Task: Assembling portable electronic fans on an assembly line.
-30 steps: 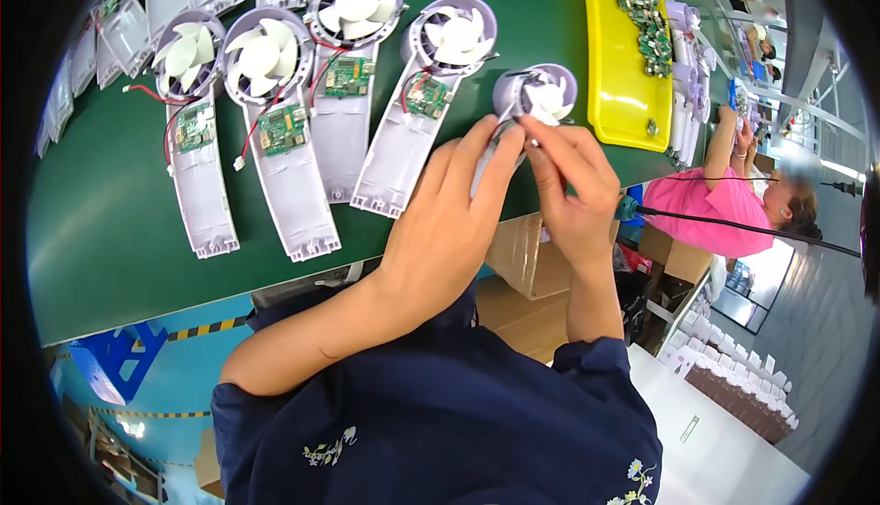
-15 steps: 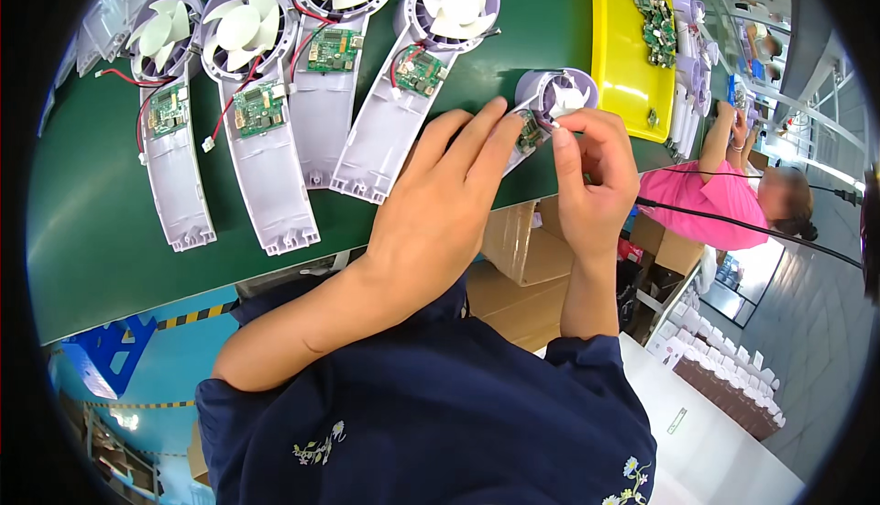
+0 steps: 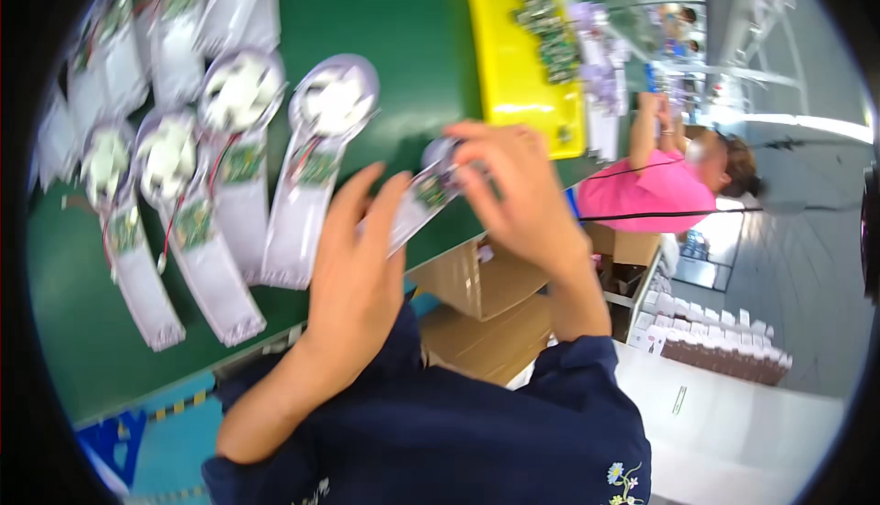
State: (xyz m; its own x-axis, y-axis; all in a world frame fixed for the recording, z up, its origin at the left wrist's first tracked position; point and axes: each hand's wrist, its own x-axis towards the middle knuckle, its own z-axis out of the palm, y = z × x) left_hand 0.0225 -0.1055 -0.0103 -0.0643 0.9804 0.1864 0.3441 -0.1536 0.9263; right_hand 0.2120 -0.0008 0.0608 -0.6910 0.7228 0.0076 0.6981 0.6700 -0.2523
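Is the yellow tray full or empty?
Partly full: green circuit boards lie along one side of the yellow tray; the rest is bare.
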